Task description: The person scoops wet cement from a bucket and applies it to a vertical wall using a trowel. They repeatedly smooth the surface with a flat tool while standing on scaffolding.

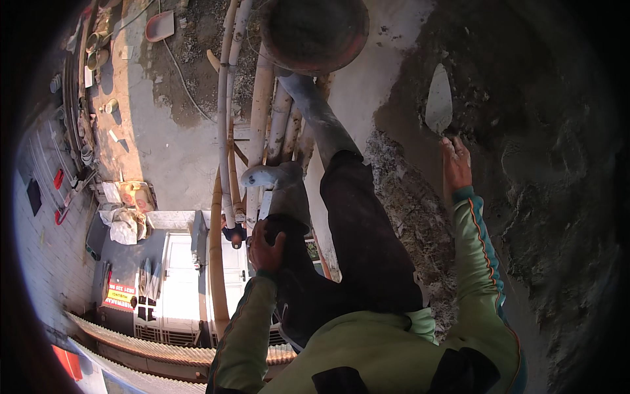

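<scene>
Grey, cement-like material is covering the area at the right, and the trowel is showing over its near side, the pale blade pointing away from the body. The right hand is grasping the trowel at its handle end, which the fingers are mostly hiding, likely so that the whole blade is projecting clear of them. The left hand is holding nothing visible; its loosely bent fingers are resting at the left knee, apparently bracing the body while the other arm is reaching out. A dark round basin is sitting ahead, perhaps so that both arms are having room, and bamboo poles are running near the left boot
</scene>
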`<state>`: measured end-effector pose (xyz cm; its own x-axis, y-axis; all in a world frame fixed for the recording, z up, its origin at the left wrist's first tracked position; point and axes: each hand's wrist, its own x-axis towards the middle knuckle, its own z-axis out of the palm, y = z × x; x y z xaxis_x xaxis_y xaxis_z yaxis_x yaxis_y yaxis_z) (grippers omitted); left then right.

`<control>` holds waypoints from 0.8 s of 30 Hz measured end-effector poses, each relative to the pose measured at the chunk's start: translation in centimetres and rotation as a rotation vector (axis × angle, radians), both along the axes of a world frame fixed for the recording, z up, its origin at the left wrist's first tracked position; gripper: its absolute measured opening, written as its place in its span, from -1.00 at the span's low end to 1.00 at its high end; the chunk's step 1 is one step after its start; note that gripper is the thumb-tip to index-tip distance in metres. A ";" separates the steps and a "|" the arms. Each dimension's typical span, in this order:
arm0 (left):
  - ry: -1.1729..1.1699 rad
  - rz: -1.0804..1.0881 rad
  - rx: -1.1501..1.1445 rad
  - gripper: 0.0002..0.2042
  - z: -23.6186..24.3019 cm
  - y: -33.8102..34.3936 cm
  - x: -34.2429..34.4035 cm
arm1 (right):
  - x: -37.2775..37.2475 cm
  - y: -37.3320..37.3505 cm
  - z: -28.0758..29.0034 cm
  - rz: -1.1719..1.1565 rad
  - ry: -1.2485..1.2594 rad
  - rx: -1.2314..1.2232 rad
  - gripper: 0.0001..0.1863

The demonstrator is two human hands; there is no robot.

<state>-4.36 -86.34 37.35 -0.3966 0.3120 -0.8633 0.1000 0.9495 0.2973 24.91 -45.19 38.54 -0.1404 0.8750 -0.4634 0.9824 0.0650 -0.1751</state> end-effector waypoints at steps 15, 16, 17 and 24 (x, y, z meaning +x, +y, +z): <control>0.054 -0.048 0.056 -0.38 -0.7 0.5 0.1 | -15.5 6.6 -41.2 0.613 -0.051 -0.206 -0.62; 0.078 -0.010 0.022 -0.38 -0.3 -0.1 0.6 | -15.9 4.4 -38.2 0.864 -0.136 -0.101 -0.59; 0.089 -0.017 0.007 -0.38 -0.3 -0.1 0.5 | -16.0 4.5 -37.1 0.900 -0.191 -0.068 -0.56; -0.010 -0.023 -0.055 -0.41 -0.6 2.0 -0.9 | -14.4 5.4 -31.3 0.432 -0.084 -0.194 -0.35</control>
<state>-5.26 -84.35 36.80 -0.3811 0.2733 -0.8832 0.1190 0.9619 0.2463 10.53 -39.82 7.23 -0.4272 0.6410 -0.6376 0.8839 0.4445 -0.1453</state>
